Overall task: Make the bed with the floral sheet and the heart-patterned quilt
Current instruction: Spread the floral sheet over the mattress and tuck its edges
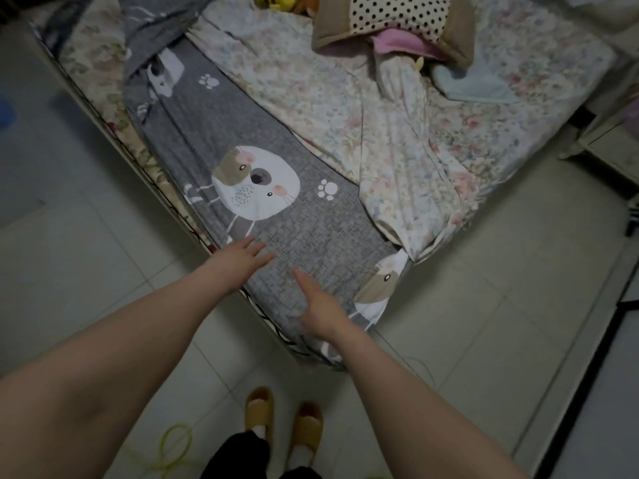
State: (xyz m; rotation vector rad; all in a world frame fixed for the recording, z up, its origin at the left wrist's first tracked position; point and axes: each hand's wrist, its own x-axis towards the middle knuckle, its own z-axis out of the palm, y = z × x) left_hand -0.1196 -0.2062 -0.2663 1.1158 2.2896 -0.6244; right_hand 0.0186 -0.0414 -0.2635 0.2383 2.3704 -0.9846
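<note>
The bed (152, 167) presents one near corner, pointing at the person's feet. Its two edges run away up-left and up-right, with open tiled floor (484, 288) along both. A pale cabinet (608, 143) stands just beside the far right edge. The floral sheet (397, 140) covers the right part of the mattress, rucked into one long ridge that ends bunched at the right edge. A grey animal-print cover (294, 229) lies in a strip along the left edge, down to the near corner. Left hand (242, 261): fingers straight and spread, at the left edge of the grey cover. Right hand (320, 302): fingers extended, over the same cover near the corner; contact cannot be confirmed for either hand. Count: two hands, three animal faces, two paw prints, one polka-dot pillow (397, 15), two slippers (259, 406), one green cord (176, 444).
</note>
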